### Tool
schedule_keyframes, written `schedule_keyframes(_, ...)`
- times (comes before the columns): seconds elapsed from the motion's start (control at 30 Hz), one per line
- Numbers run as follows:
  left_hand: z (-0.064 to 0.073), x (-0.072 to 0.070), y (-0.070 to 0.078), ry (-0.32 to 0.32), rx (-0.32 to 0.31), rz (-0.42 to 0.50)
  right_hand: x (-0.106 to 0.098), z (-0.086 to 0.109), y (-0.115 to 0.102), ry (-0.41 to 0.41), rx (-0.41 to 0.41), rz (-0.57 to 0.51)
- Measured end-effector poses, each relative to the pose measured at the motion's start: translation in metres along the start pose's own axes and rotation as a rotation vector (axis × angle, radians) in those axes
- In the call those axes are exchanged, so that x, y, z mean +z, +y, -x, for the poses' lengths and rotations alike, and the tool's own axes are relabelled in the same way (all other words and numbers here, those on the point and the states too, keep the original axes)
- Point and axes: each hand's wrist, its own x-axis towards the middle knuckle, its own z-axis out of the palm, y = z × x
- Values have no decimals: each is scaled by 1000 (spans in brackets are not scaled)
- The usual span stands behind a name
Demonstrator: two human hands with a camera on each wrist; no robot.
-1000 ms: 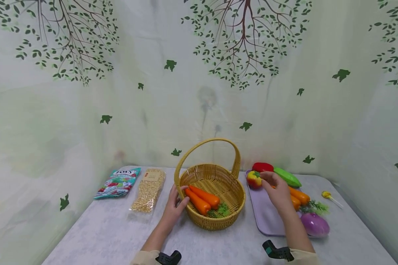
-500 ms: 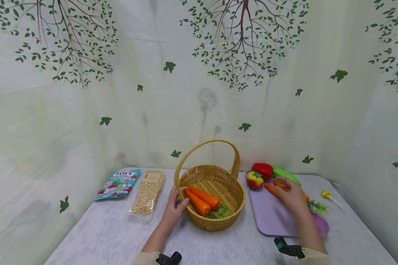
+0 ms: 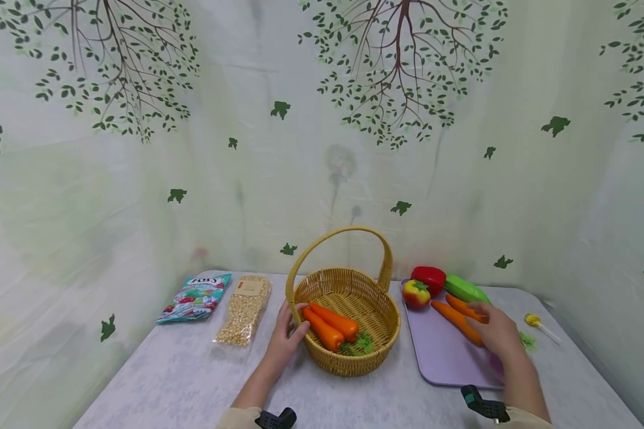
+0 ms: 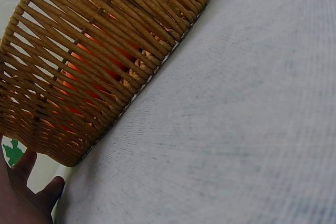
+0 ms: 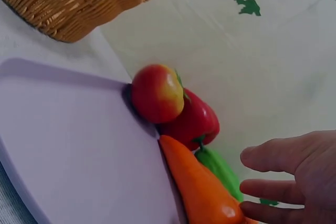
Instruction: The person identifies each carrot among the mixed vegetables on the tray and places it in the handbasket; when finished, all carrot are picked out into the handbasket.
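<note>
In the head view my left hand holds the left rim of the wicker basket near the handle's base. Inside the basket lie two orange carrots with green tops. My right hand hovers at the right side of the lilac tray, over the rear ends of two more carrots. In the right wrist view its thumb and fingers are straight and spread, with nothing between them, beside a carrot. A red-and-yellow fruit, a red bell pepper and a long green vegetable lie at the tray's far end.
Left of the basket lie a bag of yellow kernels and a teal FOX'S packet. A yellow-headed thing on a white stick rests right of the tray. A leaf-printed curtain hangs behind the table.
My right hand has moved right and nearer, from the red-and-yellow fruit across the carrots, and now covers the purple vegetable seen earlier. My left hand stays at the basket.
</note>
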Motion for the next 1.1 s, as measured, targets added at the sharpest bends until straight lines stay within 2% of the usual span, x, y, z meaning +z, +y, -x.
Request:
schedule_keyframes(0.3, -1, -1, 1, -7, -9, -13, 1, -2, 1, -43, 72, 33)
schedule_keyframes(0.57, -2, -1, -1, -5, 22, -9, 4, -3, -1, -28, 71, 112)
schedule_keyframes(0.8, -2, -1, -3, -11, 16, 5, 10, -3, -4, -78, 138, 77)
schedule_keyframes(1.1, 0, -1, 0, -8, 14, 9, 8, -3, -5, -88, 80, 140)
